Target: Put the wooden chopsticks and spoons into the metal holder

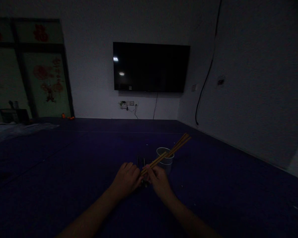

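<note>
pale, flat walls (89,82) are dimly lit above a smooth purple-blue floor (89,148), with a glossy black rectangular television (151,66) mounted at the far end. straight, slender, yellow-brown wooden-looking sticks (171,152) are pinched near their lower ends by the right hand (157,180) and slanted across a round, translucent plastic tub (167,164). the left hand (127,178) is curled beside those ends; whether they are grasped by it cannot be told. small dark objects (143,161), too dim to identify, are seen just beyond
</note>
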Motion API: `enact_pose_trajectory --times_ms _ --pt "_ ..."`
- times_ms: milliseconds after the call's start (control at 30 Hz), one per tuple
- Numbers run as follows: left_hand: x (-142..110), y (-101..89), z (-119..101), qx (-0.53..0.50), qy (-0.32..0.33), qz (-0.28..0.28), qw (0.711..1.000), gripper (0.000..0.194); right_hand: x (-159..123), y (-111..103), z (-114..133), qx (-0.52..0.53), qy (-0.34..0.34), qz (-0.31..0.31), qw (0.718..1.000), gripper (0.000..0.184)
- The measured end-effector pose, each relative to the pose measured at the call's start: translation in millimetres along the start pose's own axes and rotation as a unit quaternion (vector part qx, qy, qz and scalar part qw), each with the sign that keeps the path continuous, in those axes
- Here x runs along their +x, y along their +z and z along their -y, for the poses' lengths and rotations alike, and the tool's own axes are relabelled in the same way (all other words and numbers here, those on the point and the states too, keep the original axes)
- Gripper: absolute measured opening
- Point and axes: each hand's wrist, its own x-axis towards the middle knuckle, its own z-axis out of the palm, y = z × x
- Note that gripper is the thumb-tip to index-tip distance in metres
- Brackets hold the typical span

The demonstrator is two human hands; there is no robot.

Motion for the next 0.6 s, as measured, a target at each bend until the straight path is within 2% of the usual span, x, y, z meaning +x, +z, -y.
enact_pose_trajectory --times_ms 167,333,467,600 --pt "-2 0.6 4 -0.022 -0.039 -0.017 0.999 0.022 2 -8 7 0.011 -0.015 -0.045 0.999 0.051" --pt "-2 -1.6 10 -0.058 -0.132 -0.013 0.989 0.031 8 -29 22 0.012 -0.053 -0.171 0.984 0.053" --pt "-3 -0.3 14 -0.087 -0.184 -0.020 0.979 0.033 14 -53 31 -0.099 -0.106 -0.280 0.949 0.055" --pt "-5 2.6 15 -0.107 -0.191 -0.019 0.976 0.032 20 -73 33 -0.191 -0.145 -0.374 0.896 0.058"
